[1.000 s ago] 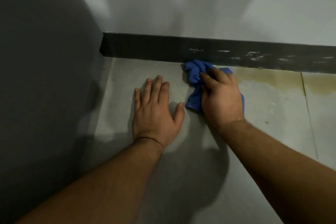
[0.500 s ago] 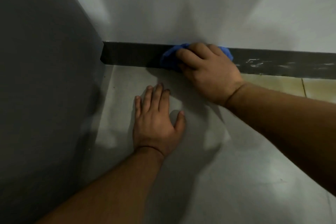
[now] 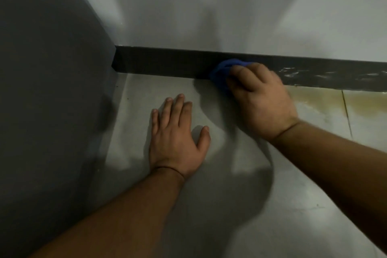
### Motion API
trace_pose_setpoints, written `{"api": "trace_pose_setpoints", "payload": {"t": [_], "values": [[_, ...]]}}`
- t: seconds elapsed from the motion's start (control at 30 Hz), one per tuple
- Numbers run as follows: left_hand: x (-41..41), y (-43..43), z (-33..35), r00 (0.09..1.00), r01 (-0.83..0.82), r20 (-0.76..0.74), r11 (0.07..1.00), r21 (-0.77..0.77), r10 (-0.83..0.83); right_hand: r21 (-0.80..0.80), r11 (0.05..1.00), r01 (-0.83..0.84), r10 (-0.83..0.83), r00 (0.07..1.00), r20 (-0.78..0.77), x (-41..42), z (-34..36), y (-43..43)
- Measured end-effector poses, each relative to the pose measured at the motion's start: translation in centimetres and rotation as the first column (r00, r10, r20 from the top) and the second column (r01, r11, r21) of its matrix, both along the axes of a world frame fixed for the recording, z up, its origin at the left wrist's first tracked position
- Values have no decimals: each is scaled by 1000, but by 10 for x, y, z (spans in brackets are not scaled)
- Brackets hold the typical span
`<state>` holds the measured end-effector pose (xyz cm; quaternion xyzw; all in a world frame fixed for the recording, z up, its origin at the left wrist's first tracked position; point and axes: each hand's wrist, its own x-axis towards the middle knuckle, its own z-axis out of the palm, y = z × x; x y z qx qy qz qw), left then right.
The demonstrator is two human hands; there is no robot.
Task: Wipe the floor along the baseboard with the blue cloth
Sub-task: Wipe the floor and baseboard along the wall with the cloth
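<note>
My right hand (image 3: 259,100) grips the bunched blue cloth (image 3: 222,71) and holds it against the dark baseboard (image 3: 163,64), just above the floor. Most of the cloth is hidden under my curled fingers; only its left part shows. My left hand (image 3: 178,138) lies flat on the grey floor (image 3: 240,205) with fingers spread, a short way to the left of and nearer to me than the cloth.
A dark grey panel (image 3: 52,90) stands on the left and meets the baseboard in a corner. The baseboard's right stretch has pale smears (image 3: 303,72). Below it the floor carries a yellowish stain (image 3: 318,98) across a tile joint (image 3: 346,111). A white wall rises above.
My right hand lifted the cloth off the floor onto the baseboard, then slid it to the right along the board. My left hand stayed planted on the floor.
</note>
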<state>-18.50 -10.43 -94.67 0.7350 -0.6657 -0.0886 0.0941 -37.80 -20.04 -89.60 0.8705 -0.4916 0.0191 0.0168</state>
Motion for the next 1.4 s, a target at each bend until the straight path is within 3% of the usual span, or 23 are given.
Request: {"api": "trace_pose_setpoints", "payload": {"t": [0.13, 0.23, 0.3, 0.4, 0.53, 0.7, 0.8, 0.87, 1.03, 1.27, 1.4], "values": [[0, 0, 0, 1000, 0, 0, 1000, 2, 0, -34, 989, -145, 148, 978, 145, 34, 4, -7], [0, 0, 2, 1000, -4, -17, 1000, -3, 4, -192, 949, -248, 255, 967, 12, 15, 6, -25], [1, 0, 2, 1000, 3, -9, 1000, 15, -3, -213, 935, -285, 272, 958, -87, -15, 2, -31], [1, 0, 4, 1000, 6, -1, 1000, 23, -6, -244, 952, -183, 171, 983, -71, -56, -7, -22], [-1, 0, 4, 1000, 10, 5, 1000, 15, -10, -105, 993, 48, -51, 998, -24, -70, -9, -3], [-1, 0, 4, 1000, 12, 26, 1000, 15, -13, -20, 966, 257, -243, 934, 261, -54, 0, 40], [-2, 0, 5, 999, 14, 33, 1000, 16, -15, 253, 955, 155, -189, 975, 117, -39, -12, 77], [-3, 0, 5, 999, 8, 40, 1000, 18, -9, 351, 927, 128, -162, 985, 67, -36, -20, 78], [-1, 0, 5, 999, 7, 49, 1000, 13, -8, 410, 910, 60, -98, 993, 73, -37, -24, 36], [-2, 1, 8, 999, 25, 46, 999, 20, -26, 378, 864, 333, -379, 924, 52, -61, -28, 55], [-3, 0, 10, 999, 21, 46, 999, 27, -22, 421, 865, 274, -318, 947, 38, -36, -24, 82]]}}
